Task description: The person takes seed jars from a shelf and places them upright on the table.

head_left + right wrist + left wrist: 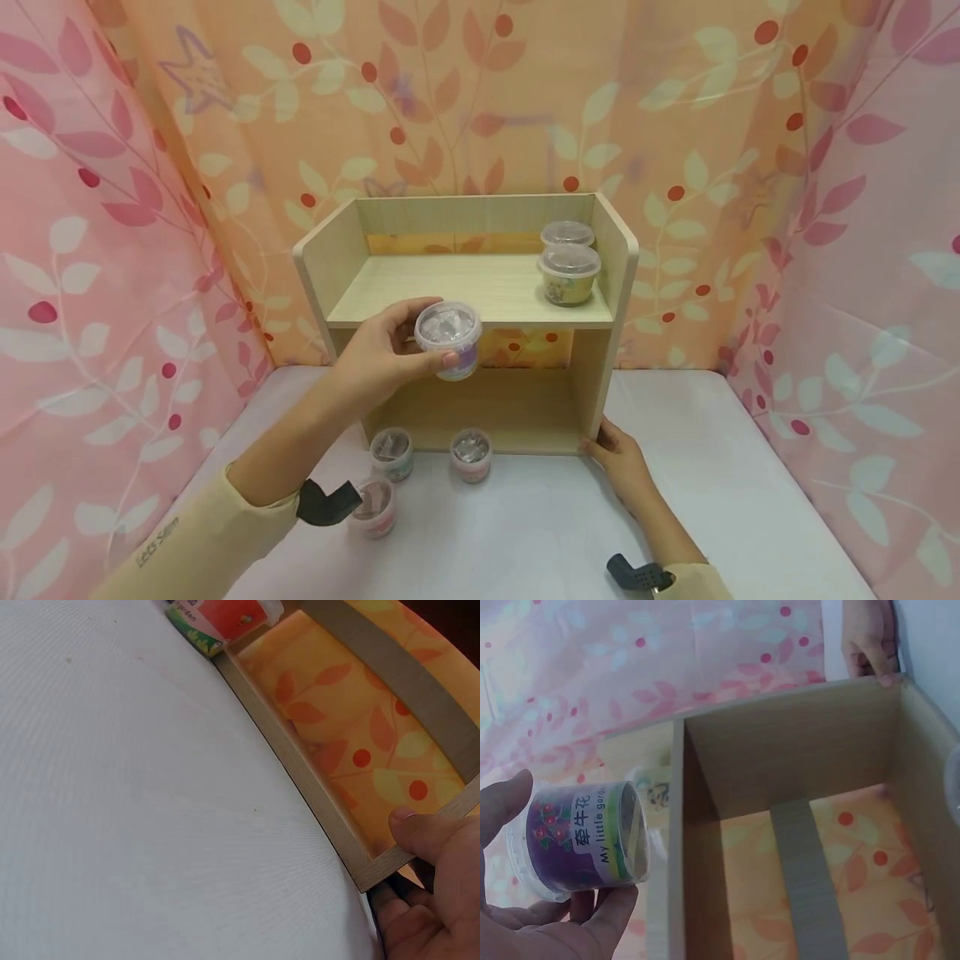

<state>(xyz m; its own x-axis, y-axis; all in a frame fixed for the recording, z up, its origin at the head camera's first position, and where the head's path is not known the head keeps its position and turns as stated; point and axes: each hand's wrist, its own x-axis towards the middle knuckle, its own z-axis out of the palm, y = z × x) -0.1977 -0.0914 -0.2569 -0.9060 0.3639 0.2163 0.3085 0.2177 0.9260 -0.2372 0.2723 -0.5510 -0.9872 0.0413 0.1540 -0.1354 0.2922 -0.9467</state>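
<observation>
My left hand [382, 346] grips a small clear-lidded plastic tub [448, 340] between thumb and fingers, raised in front of the shelf's middle board. In the left wrist view its purple label with red flowers reads "My little garden" beside Chinese characters. My right hand [618, 462] pinches the lower right corner of a pale wooden two-tier shelf [480, 454], thumb on the side panel's edge and fingers around its outer face. Two lidded tubs, the front one yellow [567, 275], stand one behind the other at the right end of the upper tier.
On the white table [570, 533], a pink tub [471, 456] and a teal tub [392, 454] stand before the shelf's lower edge. Another pink tub [372, 507] is nearer me, under my left forearm. Leaf-patterned curtains [247, 150] enclose the table's back and sides.
</observation>
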